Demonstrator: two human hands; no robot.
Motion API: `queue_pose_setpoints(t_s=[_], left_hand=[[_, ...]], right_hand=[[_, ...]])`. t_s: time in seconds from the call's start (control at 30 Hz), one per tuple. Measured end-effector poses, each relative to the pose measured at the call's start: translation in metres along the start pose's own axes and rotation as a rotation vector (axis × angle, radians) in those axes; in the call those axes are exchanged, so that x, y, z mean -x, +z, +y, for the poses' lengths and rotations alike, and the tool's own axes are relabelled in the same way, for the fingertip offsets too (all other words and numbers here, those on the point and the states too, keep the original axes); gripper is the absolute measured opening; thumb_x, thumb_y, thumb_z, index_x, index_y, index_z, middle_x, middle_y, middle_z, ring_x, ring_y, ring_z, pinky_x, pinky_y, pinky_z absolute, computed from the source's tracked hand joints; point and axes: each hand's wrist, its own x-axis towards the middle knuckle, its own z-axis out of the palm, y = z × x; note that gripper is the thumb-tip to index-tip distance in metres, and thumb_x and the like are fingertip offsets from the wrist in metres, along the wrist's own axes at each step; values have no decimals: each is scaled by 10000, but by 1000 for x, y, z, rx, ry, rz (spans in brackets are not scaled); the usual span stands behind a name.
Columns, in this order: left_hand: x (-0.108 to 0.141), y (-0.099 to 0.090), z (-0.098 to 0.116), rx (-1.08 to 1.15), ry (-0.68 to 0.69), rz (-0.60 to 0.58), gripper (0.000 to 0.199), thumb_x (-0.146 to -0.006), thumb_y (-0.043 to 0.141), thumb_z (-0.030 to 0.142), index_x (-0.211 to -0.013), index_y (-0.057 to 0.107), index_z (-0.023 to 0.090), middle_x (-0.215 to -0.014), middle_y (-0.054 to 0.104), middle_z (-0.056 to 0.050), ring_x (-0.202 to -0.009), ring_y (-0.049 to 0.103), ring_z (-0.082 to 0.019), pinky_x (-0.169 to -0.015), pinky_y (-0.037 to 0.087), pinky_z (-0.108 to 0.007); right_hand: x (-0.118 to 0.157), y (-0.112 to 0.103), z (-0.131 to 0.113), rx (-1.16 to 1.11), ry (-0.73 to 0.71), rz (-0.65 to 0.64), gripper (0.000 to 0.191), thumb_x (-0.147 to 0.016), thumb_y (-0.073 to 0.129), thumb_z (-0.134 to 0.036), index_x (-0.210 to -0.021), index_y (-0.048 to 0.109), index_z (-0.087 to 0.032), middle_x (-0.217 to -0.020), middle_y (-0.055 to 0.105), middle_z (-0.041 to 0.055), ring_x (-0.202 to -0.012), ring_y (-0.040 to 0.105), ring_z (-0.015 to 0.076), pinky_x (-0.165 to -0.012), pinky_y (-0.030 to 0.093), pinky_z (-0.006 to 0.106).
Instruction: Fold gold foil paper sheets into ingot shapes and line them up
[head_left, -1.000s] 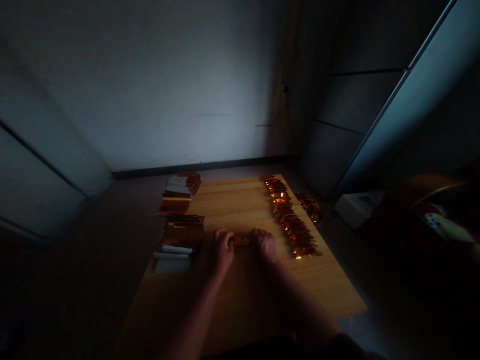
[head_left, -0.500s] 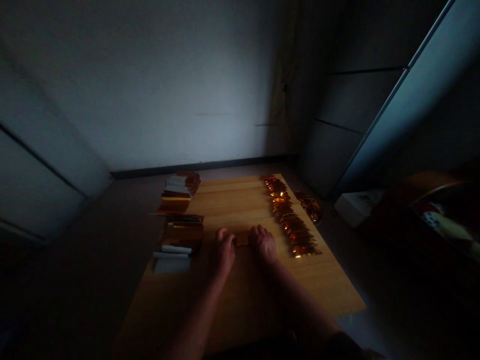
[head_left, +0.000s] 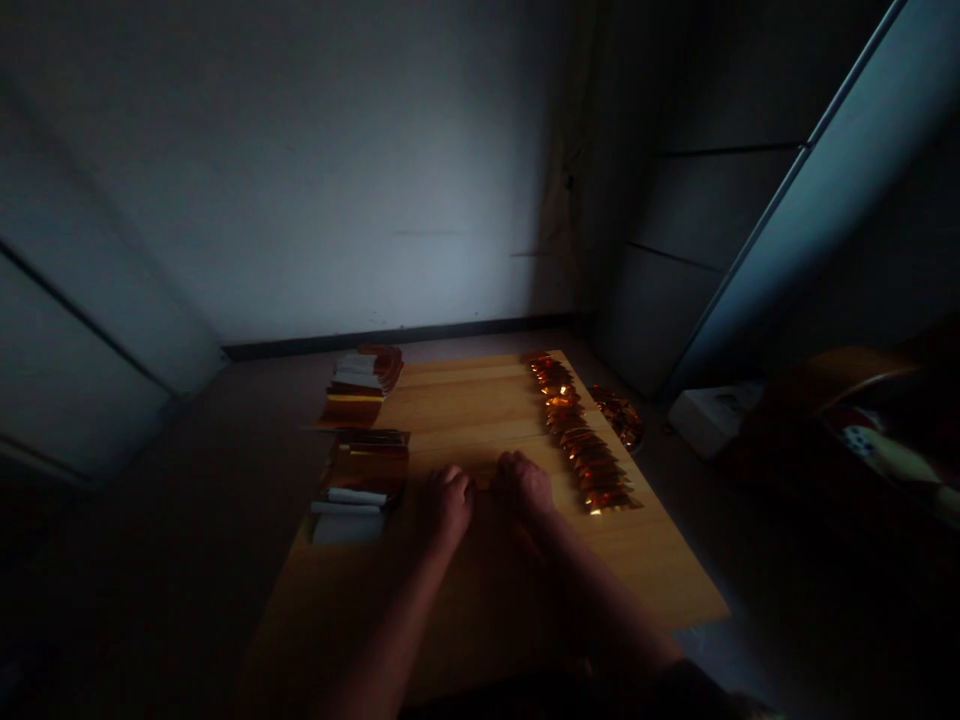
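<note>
Low over the wooden table, my left hand (head_left: 452, 505) is closed, fingers curled around one end of a small dark-gold piece of foil paper (head_left: 484, 482). My right hand (head_left: 529, 487) is closed at the other end, its knuckles bent. Most of the piece is hidden by the fingers and by shadow. Left of my hands lie fanned stacks of gold and white paper sheets (head_left: 367, 467). To the right, a long row of folded shiny gold foil pieces (head_left: 589, 445) runs toward the far edge.
The wooden table (head_left: 457, 410) stands before a pale wall (head_left: 360, 220). Beyond its right edge sits a container of more foil pieces (head_left: 619, 415). A white box (head_left: 705, 415) rests on the floor near a tall cabinet (head_left: 675, 210). The room is dim.
My right hand's fingers have curled in more tightly, and my left fingers have drawn in too. Less of the foil paper shows between them. The stacks and the row stay put.
</note>
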Motion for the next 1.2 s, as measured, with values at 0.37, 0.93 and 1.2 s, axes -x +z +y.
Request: queue_pose_setpoints(t_s=[0.37, 0.93, 1.2], left_hand=[[-2, 8, -6, 115, -92, -19, 159, -823, 549, 177, -857, 701, 211, -970, 655, -49, -936, 564, -194, -833, 410, -311], [1, 12, -21, 260, -21, 7, 320, -768, 492, 45, -909, 717, 223, -969, 656, -35, -937, 580, -170, -842, 452, -299], [3, 13, -24, 268, -10, 7, 417, -735, 463, -20, -960, 711, 230, -1003, 661, -37, -963, 584, -176, -879, 462, -321]], right_hand=[[4, 11, -12, 22, 92, 49, 313, -822, 608, -483, -966, 570, -207, -943, 599, 62, -869, 562, 195, -655, 358, 261], [1, 2, 23, -241, -1, -2, 232, -801, 512, -91, -976, 646, -163, -951, 613, 60, -784, 555, 128, -661, 381, 182], [-1, 1, 28, -194, -167, -37, 242, -829, 499, -78, -952, 676, -189, -923, 615, 72, -859, 559, 149, -729, 425, 200]])
